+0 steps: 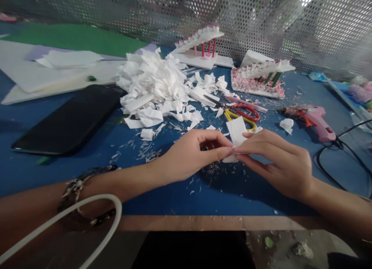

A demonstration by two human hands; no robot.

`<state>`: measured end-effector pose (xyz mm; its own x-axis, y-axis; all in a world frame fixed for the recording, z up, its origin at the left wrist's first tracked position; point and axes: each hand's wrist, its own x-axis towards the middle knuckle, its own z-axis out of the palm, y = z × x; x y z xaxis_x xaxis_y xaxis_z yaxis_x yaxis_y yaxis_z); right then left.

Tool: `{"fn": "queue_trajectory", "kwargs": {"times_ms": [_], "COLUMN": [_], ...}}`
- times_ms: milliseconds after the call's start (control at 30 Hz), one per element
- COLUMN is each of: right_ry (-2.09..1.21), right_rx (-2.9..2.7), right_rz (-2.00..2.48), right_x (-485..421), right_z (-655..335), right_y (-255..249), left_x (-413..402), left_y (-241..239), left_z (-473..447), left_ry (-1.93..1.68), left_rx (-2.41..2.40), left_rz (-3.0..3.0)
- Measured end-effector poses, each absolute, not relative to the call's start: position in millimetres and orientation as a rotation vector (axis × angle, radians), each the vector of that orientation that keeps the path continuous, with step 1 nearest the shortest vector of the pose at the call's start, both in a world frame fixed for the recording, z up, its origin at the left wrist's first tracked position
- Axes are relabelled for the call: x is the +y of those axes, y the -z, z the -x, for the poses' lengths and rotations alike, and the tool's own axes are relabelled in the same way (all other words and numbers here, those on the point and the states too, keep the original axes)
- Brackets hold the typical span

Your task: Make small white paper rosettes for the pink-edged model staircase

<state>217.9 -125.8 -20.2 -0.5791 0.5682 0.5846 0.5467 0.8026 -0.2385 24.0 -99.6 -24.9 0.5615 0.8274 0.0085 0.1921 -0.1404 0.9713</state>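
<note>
My left hand [193,155] and my right hand [274,162] meet over the blue table [174,191], both pinched on a small white paper piece [236,131] that stands up between the fingertips. A bracelet [75,187] circles my left wrist. Just behind the paper lie red-handled scissors [247,111] and yellow-handled scissors [241,120]. A big heap of white paper scraps [154,87] sits behind my left hand.
A black phone [69,120] lies at the left. A pink glue gun [315,122] with a black cord [334,172] is at the right. Two small white paper models [200,44] [258,77] stand by the perforated metal screen. White sheets [43,75] lie far left.
</note>
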Motion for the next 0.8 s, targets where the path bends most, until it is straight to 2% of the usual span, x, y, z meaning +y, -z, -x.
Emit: {"fn": "queue_trajectory", "kwargs": {"times_ms": [533, 800], "right_ry": [0.145, 0.055], "right_rx": [-2.462, -2.411], "right_rz": [0.748, 0.848], "right_x": [-124.6, -120.0], "right_z": [-222.7, -219.3], "right_y": [20.4, 21.6], "left_x": [-100.2, -102.4], "left_y": [26.2, 28.1], "left_z": [-25.6, -27.8], "left_ry": [-0.664, -0.702], "left_rx": [0.890, 0.890], "left_rz": [-1.622, -1.736]}}
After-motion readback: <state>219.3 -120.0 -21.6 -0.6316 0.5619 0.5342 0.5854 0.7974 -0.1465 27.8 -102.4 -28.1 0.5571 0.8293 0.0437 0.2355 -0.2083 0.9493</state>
